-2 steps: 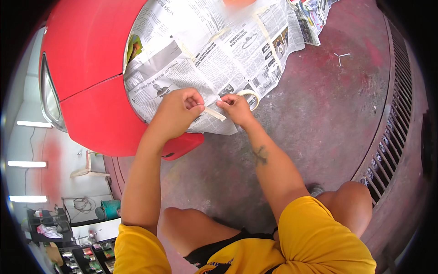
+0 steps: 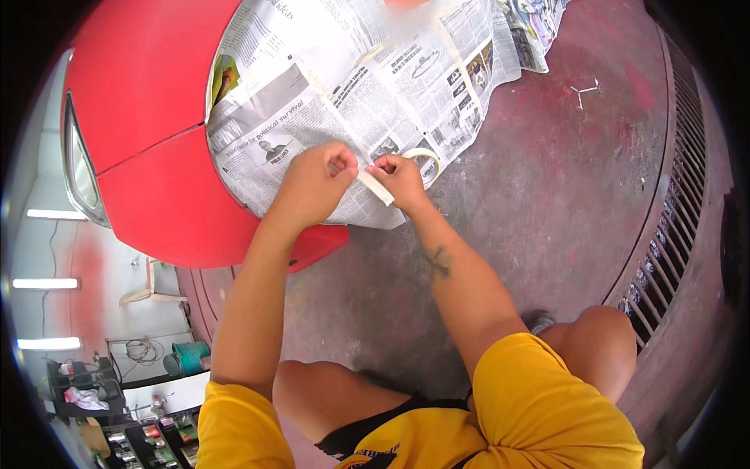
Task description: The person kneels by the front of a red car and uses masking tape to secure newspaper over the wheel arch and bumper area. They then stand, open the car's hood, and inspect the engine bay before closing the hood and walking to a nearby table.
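A short cream strip of masking tape [image 2: 376,188] runs between my hands, over newspaper sheets [image 2: 312,129] covering the opening beside a red car panel [image 2: 180,184]. My left hand [image 2: 322,184] is closed in a pinch at the strip's upper end. My right hand [image 2: 401,184] is closed just beside it, thumb and fingertips together. A roll of masking tape [image 2: 437,166] shows behind the right hand's fingers, partly hidden by them; the hand seems to hold it. Pale tape lines join the newspaper sheets.
A headlight [image 2: 84,160] sits at the panel's left. More crumpled paper [image 2: 535,35] lies at the far right. A small three-armed white piece [image 2: 580,95] rests on the stained floor [image 2: 531,203]. A drain grate [image 2: 668,211] curves along the right. Shelving with supplies [image 2: 148,445] stands lower left.
My left hand has tilted and shifted slightly right and up, closer to my right hand. The strip's lower end has swung a little to the right. The right hand has barely moved.
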Demonstrator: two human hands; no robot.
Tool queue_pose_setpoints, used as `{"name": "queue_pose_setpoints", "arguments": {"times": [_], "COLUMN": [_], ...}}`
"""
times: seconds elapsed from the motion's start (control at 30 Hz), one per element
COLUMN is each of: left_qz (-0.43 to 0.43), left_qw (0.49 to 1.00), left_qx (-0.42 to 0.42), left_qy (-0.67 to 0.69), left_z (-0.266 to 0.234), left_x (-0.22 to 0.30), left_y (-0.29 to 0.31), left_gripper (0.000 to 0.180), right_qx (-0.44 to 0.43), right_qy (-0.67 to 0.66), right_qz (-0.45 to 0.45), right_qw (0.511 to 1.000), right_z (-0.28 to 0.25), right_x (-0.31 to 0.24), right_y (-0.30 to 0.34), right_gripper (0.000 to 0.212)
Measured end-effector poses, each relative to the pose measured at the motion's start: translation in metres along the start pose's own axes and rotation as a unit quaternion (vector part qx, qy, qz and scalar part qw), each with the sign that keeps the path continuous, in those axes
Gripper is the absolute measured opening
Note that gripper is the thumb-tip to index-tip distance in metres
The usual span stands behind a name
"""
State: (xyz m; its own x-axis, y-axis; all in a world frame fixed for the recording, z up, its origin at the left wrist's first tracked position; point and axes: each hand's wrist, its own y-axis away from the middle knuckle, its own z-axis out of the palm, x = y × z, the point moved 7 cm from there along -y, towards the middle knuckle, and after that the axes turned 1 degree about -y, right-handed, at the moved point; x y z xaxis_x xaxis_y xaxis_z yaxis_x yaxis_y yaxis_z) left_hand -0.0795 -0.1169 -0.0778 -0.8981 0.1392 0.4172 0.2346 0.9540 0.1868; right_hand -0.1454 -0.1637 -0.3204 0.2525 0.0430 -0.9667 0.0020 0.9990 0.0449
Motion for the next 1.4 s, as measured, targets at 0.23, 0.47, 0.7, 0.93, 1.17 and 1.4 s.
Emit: {"name": "queue_pose_setpoints", "arguments": {"times": [0.23, 0.47, 0.7, 0.93, 1.17, 1.4], "left_qz": [-0.009, -0.013, 0.069, 0.118, 0.131, 0.109], "left_qw": [0.995, 0.992, 0.931, 0.870, 0.844, 0.844], "left_qx": [0.071, 0.077, 0.123, 0.113, 0.111, 0.090], "left_qy": [-0.063, -0.099, -0.337, -0.465, -0.509, -0.518], "left_z": [0.004, -0.006, -0.003, 0.005, 0.011, 0.009], "left_x": [0.005, 0.006, 0.048, 0.042, 0.045, 0.053], "left_y": [-0.027, -0.026, -0.042, -0.060, -0.061, -0.071], "left_gripper": [0.018, 0.018, 0.007, 0.015, 0.007, 0.019], "right_qx": [0.103, -0.221, -0.118, -0.041, -0.013, 0.056], "right_qy": [-0.142, -0.221, -0.232, -0.227, -0.160, -0.023], "right_qz": [0.042, 0.123, 0.105, 0.081, 0.078, 0.145], "right_qw": [0.984, 0.942, 0.960, 0.970, 0.984, 0.988], "right_z": [-0.032, -0.020, -0.004, 0.009, 0.013, 0.004], "right_x": [0.006, -0.032, -0.033, -0.031, -0.034, -0.009], "right_y": [-0.010, 0.011, 0.010, 0.004, 0.000, 0.006], "right_gripper": [0.027, 0.029, 0.023, 0.026, 0.032, 0.057]}}
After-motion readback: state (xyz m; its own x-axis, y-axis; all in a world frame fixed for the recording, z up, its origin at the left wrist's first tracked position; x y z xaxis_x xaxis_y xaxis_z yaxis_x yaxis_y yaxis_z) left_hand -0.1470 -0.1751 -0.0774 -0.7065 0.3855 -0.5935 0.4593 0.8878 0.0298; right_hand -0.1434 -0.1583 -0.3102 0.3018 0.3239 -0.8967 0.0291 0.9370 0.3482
